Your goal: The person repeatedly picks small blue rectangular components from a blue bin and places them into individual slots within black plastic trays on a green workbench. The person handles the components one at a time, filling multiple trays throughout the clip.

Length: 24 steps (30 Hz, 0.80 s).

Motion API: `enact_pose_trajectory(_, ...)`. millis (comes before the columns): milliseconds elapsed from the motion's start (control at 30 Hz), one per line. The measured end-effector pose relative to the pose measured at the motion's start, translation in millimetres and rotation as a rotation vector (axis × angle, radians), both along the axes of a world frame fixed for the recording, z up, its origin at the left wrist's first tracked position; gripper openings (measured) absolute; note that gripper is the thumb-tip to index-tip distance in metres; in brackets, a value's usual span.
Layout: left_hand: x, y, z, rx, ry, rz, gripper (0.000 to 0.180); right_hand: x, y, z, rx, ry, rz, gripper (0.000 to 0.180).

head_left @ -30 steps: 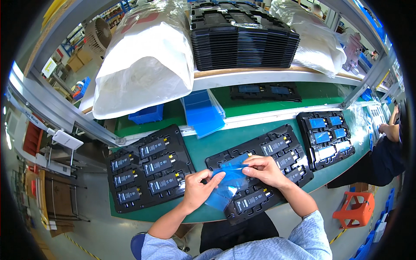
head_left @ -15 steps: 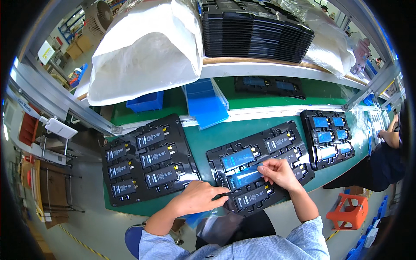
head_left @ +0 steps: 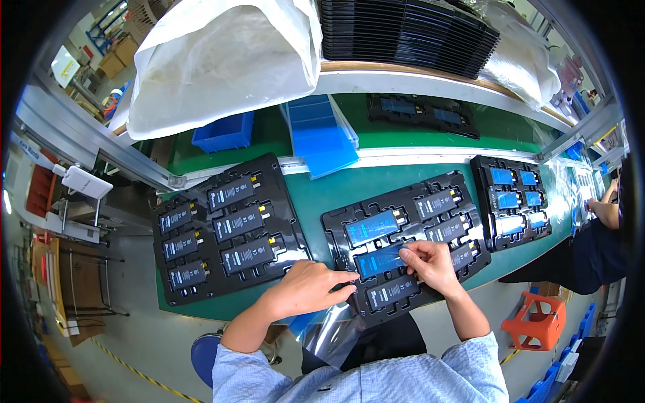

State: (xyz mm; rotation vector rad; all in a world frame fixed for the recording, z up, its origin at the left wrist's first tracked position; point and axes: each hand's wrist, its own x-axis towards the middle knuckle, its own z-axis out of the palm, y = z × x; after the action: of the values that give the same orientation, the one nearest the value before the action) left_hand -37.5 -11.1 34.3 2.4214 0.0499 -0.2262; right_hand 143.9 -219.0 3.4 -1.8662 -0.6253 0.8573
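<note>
In the middle black tray [head_left: 336, 225], a flat battery pack covered with blue film [head_left: 379, 262] lies between my hands. My right hand [head_left: 430, 267] pinches the film at the pack's right end. My left hand [head_left: 310, 289] reaches its index finger to the pack's left end, thumb apart; its other fingers are partly hidden. Above lies another blue-covered battery pack [head_left: 371, 228]. Below is a dark battery pack [head_left: 393, 293] with no blue film showing, and several more dark packs fill the right column.
To the left sits a black tray [head_left: 279, 181] of dark packs; to the right, a tray [head_left: 487, 228] of blue-covered ones. Blue film sheets [head_left: 322, 138] and a blue bin [head_left: 225, 132] are behind. Clear film [head_left: 332, 332] hangs by my lap. A co-worker's arm [head_left: 605, 213] is far right.
The blue film lies flatter over the middle pack, with less glare. My right hand still pinches near its right end, and my left finger stays by the left end. The whole view has shifted slightly.
</note>
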Motion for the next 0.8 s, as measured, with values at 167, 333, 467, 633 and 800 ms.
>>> enact_pose_trajectory(167,2,0,8,-0.034,0.055,0.012,0.031,1,1,-1,0.012,-0.023,0.018,0.023)
enact_pose_trajectory(333,2,-1,8,-0.041,0.069,0.012,0.031,0,3,4,-0.037,-0.011,0.011,0.023)
enact_pose_trajectory(467,2,0,3,0.000,0.027,-0.007,0.031,-1,4,7,-0.046,-0.026,0.013,0.023)
enact_pose_trajectory(633,1,0,0,-0.001,0.021,0.005,0.030,0,4,5,-0.034,-0.055,0.028,0.022)
enact_pose_trajectory(800,1,-1,-4,0.012,-0.024,0.001,0.030,0,4,2,-0.012,-0.086,0.030,0.020)
